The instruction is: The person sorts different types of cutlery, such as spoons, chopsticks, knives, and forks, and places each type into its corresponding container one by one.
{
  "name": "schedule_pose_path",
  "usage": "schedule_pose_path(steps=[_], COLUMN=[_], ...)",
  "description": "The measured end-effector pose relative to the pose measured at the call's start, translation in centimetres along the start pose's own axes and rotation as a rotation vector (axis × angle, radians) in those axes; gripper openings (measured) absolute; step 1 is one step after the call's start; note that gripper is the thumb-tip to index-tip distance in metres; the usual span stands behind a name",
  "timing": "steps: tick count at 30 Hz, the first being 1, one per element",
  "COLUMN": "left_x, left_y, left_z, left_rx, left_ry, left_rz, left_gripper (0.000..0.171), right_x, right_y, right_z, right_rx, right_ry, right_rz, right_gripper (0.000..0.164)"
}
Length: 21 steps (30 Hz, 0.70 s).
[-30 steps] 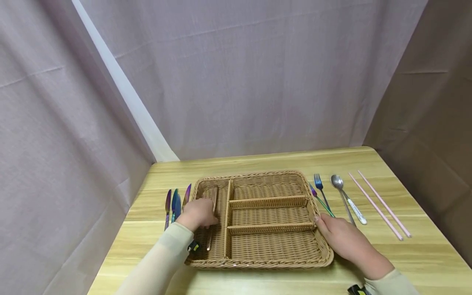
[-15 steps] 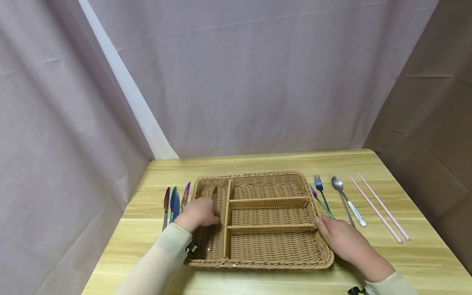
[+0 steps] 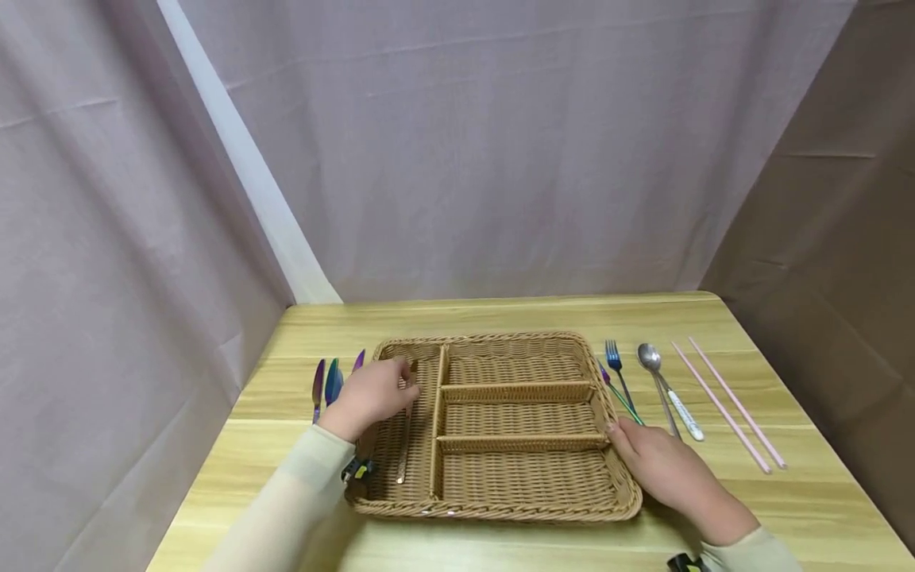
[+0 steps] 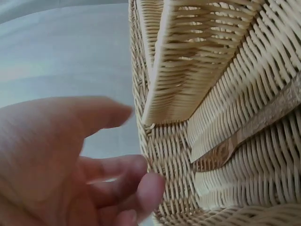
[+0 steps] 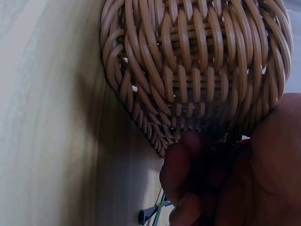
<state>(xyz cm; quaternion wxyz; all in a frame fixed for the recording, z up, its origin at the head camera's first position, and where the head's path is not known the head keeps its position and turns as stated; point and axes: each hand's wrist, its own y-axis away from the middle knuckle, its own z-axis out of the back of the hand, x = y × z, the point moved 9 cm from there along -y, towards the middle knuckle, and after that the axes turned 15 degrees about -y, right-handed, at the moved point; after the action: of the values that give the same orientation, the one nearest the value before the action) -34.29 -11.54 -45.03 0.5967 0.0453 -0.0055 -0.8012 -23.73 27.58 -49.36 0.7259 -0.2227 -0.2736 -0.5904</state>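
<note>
A woven wicker basket [image 3: 529, 481] with a long left compartment and three compartments on the right sits on the table. In the left compartment lies a copper-coloured knife [image 3: 405, 449], its handle toward the person; the left wrist view shows the patterned handle and blade of the knife [image 4: 249, 125] on the weave. My left hand [image 3: 375, 393] is over that compartment, thumb and fingers apart with nothing between them [image 4: 47, 155]. At the right rim, my right hand [image 3: 665, 469] grips the basket, its fingers curled under the wall in the right wrist view.
Several iridescent knives [image 3: 318, 389] lie left of the basket, partly behind the left arm. To its right are a purple-green utensil [image 3: 620, 397], a blue fork [image 3: 615, 361], two spoons [image 3: 649, 357] and pink chopsticks [image 3: 722, 405]. Grey curtains [image 3: 500, 159] surround the wooden table [image 3: 808, 492].
My left hand has let go of the knife and lifted up and slightly left, leaving it in the left compartment. My right hand keeps its grip on the basket rim.
</note>
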Motion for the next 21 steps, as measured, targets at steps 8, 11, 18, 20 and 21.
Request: schedule_pose_path(steps=[8, 11, 18, 20, 21], left_x=[0.5, 0.9, 3.3, 4.2, 4.7], left_y=[0.3, 0.6, 1.2, 1.4, 1.4], left_z=[3.3, 4.0, 4.5, 4.6, 4.6], left_rx=[-0.273, -0.342, -0.406, -0.400, -0.394], left_ry=[0.105, 0.116, 0.051, 0.041, 0.044], left_rz=[0.002, 0.005, 0.036, 0.046, 0.049], left_gripper=[0.033, 0.037, 0.034, 0.034, 0.034], right_x=[0.1, 0.2, 0.2, 0.1, 0.1], right_y=[0.1, 0.2, 0.3, 0.4, 0.5], right_z=[-0.1, 0.0, -0.1, -0.1, -0.1], right_rx=[0.004, -0.006, -0.003, -0.001, 0.000], right_ry=[0.019, 0.020, 0.017, 0.015, 0.014], right_rz=[-0.017, -0.004, -0.007, -0.012, -0.014], right_gripper=[0.070, 0.068, 0.068, 0.068, 0.068])
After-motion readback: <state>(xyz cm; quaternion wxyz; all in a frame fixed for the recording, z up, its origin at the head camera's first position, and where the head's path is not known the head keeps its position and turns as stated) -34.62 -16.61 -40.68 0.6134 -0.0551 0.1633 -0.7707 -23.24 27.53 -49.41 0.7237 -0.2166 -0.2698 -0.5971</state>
